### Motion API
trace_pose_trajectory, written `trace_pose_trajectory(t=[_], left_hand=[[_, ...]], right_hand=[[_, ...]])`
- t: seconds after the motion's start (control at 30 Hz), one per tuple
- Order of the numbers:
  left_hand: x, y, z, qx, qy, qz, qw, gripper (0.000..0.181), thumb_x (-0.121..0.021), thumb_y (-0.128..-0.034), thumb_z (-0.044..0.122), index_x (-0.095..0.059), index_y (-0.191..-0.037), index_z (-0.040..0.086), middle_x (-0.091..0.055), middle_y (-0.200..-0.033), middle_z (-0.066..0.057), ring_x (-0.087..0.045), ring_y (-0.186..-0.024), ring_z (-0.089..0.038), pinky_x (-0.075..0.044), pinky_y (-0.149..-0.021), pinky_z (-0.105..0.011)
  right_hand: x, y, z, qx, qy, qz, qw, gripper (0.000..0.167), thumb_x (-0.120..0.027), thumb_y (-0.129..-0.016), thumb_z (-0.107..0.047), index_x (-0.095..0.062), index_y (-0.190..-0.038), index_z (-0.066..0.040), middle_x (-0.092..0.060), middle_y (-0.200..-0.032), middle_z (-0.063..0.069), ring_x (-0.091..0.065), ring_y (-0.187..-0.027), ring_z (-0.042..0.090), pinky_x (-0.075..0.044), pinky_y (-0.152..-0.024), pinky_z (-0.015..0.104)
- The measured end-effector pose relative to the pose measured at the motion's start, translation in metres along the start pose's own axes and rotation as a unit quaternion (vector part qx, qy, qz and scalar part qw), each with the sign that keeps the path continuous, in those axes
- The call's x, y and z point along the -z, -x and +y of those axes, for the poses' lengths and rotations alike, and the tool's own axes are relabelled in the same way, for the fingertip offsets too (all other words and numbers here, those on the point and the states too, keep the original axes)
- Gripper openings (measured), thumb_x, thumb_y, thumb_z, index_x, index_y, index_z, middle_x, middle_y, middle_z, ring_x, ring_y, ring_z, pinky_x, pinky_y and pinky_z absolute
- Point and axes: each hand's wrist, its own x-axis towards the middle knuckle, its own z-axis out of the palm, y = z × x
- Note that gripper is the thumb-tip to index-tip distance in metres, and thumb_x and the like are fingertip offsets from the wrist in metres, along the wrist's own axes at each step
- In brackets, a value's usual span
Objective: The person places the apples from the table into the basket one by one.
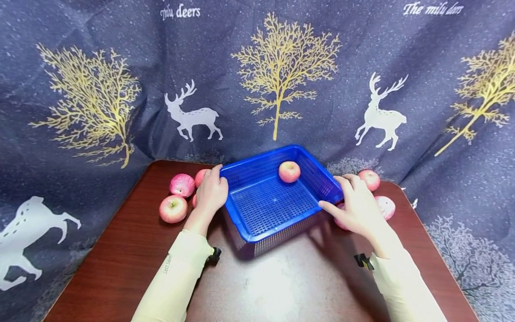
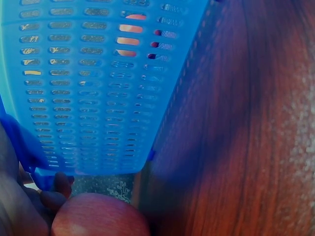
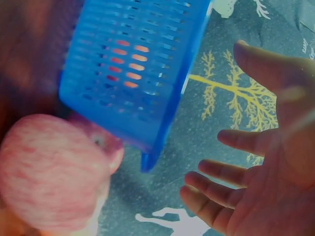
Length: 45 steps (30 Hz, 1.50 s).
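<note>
Reddish-brown wood grain across the tabletop [image 1: 120,255], glossy; catches a white glare [image 1: 267,286] on the near side and darkens with shadow along the near edge of the blue perforated plastic basket [image 1: 269,205]. Behind, at the far side and round to both left and right, a wrinkled dark blue-grey fabric backdrop [image 1: 217,40], speckled with white and printed with golden trees [image 1: 277,85], white deer [image 1: 384,118] and pale lettering [image 1: 180,12] along the top.

In the far middle of the tabletop, the basket, open side up and set askew to the table edges, with a single red-and-yellow apple [image 1: 289,172] inside, toward the far right corner. At the basket's left rim, the left hand [image 1: 212,192], fingers curled over the edge and gripping it. Just beside the right rim, the right hand [image 1: 358,205], fingers spread and gripping nothing, a gap to the basket visible from the right wrist.

Left of the basket, a cluster of left-side apples [image 1: 173,209], partly hidden by the left hand; to the right, right-side apples [image 1: 369,180], one mostly hidden behind the right hand. On both forearms, pale cream sleeves [image 1: 177,264].
</note>
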Motion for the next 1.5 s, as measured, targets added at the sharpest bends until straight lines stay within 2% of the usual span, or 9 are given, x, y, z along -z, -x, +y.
trace_pose_trajectory(t=[0.13, 0.4, 0.6, 0.97, 1.17, 1.4, 1.5], left_hand=[[0.000, 0.000, 0.000, 0.001, 0.000, 0.000, 1.0000, 0.057, -0.047, -0.1082, 0.023, -0.054, -0.163, 0.010, -0.060, -0.149, -0.024, -0.062, -0.134, -0.047, -0.050, -0.105, -0.066], [0.001, 0.000, 0.002, 0.001, 0.001, 0.001, 1.0000, 0.057, -0.047, -0.1081, 0.022, -0.054, -0.163, 0.009, -0.061, -0.146, -0.025, -0.062, -0.132, -0.047, -0.050, -0.105, -0.065], [-0.001, 0.000, 0.001, 0.002, 0.001, -0.001, 1.0000, 0.056, -0.048, -0.1083, 0.022, -0.054, -0.163, 0.009, -0.060, -0.147, -0.025, -0.062, -0.133, -0.047, -0.050, -0.106, -0.065], [-0.001, -0.001, -0.001, 0.002, -0.003, 0.001, 1.0000, 0.056, -0.047, -0.1086, 0.022, -0.054, -0.163, 0.009, -0.061, -0.147, -0.025, -0.062, -0.134, -0.047, -0.050, -0.107, -0.065], [-0.001, 0.000, 0.001, 0.004, -0.006, -0.003, 1.0000, 0.056, -0.047, -0.1089, 0.023, -0.053, -0.163, 0.010, -0.060, -0.148, -0.024, -0.062, -0.134, -0.047, -0.050, -0.107, -0.066], [0.000, 0.000, 0.001, 0.005, -0.005, 0.001, 1.0000, 0.056, -0.047, -0.1088, 0.023, -0.054, -0.163, 0.011, -0.061, -0.147, -0.024, -0.062, -0.133, -0.047, -0.050, -0.105, -0.066], [0.000, 0.000, 0.002, 0.003, -0.004, 0.001, 1.0000, 0.056, -0.047, -0.1086, 0.023, -0.054, -0.163, 0.010, -0.061, -0.147, -0.024, -0.062, -0.133, -0.047, -0.050, -0.106, -0.066]], right_hand=[[-0.002, 0.009, 0.005, 0.007, 0.003, 0.000, 1.0000, 0.079, -0.096, -0.083, -0.040, -0.066, -0.144, 0.002, -0.061, -0.136, 0.026, -0.060, -0.124, 0.047, -0.046, -0.106, 0.064], [-0.002, 0.023, 0.011, -0.010, 0.005, -0.012, 0.9999, 0.081, -0.097, -0.083, -0.039, -0.065, -0.146, 0.001, -0.059, -0.136, 0.026, -0.058, -0.127, 0.046, -0.046, -0.107, 0.064], [-0.007, 0.031, 0.017, -0.004, 0.023, -0.008, 0.9997, 0.083, -0.097, -0.081, -0.040, -0.065, -0.143, 0.005, -0.057, -0.131, 0.025, -0.061, -0.117, 0.046, -0.050, -0.100, 0.065], [-0.017, 0.038, 0.031, -0.004, 0.028, -0.009, 0.9996, 0.088, -0.099, -0.079, -0.039, -0.063, -0.145, 0.007, -0.053, -0.136, 0.023, -0.060, -0.121, 0.046, -0.051, -0.101, 0.064], [-0.022, 0.040, 0.035, 0.002, 0.042, -0.010, 0.9991, 0.093, -0.098, -0.079, -0.042, -0.059, -0.146, 0.009, -0.051, -0.135, 0.023, -0.055, -0.125, 0.044, -0.054, -0.096, 0.064], [-0.024, 0.040, 0.037, 0.004, 0.053, -0.014, 0.9985, 0.093, -0.098, -0.078, -0.042, -0.054, -0.141, 0.012, -0.049, -0.132, 0.025, -0.051, -0.126, 0.044, -0.054, -0.096, 0.064], [-0.025, 0.042, 0.039, -0.004, 0.055, -0.023, 0.9982, 0.096, -0.099, -0.078, -0.041, -0.049, -0.142, 0.009, -0.046, -0.134, 0.025, -0.055, -0.118, 0.045, -0.057, -0.089, 0.063]])
